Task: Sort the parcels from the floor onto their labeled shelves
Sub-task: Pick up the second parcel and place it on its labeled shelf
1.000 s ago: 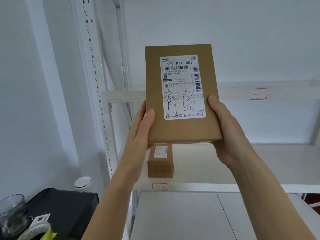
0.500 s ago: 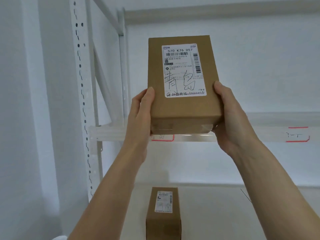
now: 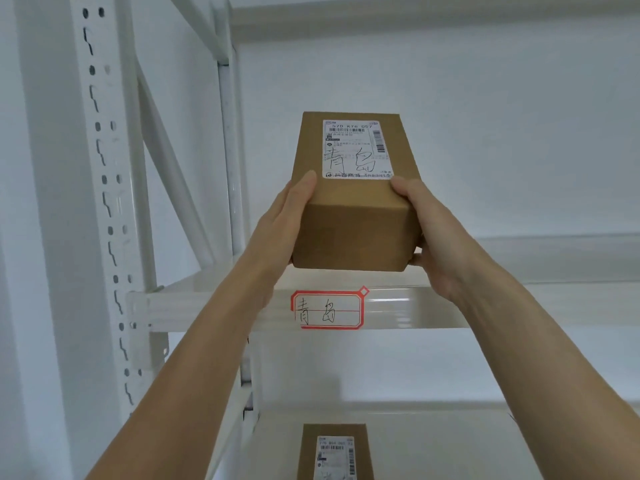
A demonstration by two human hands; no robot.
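A brown cardboard parcel (image 3: 353,233) with a white shipping label and two handwritten characters is held up at the front edge of the upper shelf (image 3: 415,306). My left hand (image 3: 277,230) grips its left side and my right hand (image 3: 429,233) grips its right side. The parcel's near end sits just above the shelf beam; I cannot tell whether it touches. A red-framed tag (image 3: 327,310) on the beam directly below shows the same two characters.
A second, smaller brown parcel (image 3: 334,452) lies on the lower shelf at the bottom of the view. The white perforated rack upright (image 3: 104,188) and a diagonal brace (image 3: 173,168) stand at the left. White wall lies behind the shelves.
Both hands have raised the parcel and tipped it flatter, moving it forward over the upper shelf's edge. The view has tilted upward, and the shelf tag is now uncovered.
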